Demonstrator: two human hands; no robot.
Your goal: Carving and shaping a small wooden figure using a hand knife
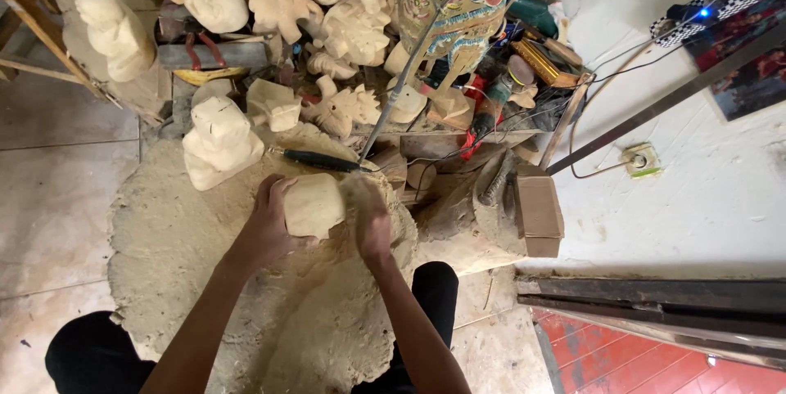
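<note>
Sawdust blankets the round work mat [205, 279] at centre frame, where the left hand [266, 226] closes around a pale, roughly blocked wooden carving [313, 206], features not yet cut, so shaping looks early; the right hand [370, 218] rests on its side, grip unclear. Unpainted carved figures [278, 1] crowd the top; a plain brown cardboard box [538, 210] sits right of centre.

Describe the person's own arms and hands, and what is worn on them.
Both forearms are bare, with no sleeves in view. The left hand and right hand wear no gloves, and no rings, watch or bracelet show. Pale wood dust coats the right hand.
</note>
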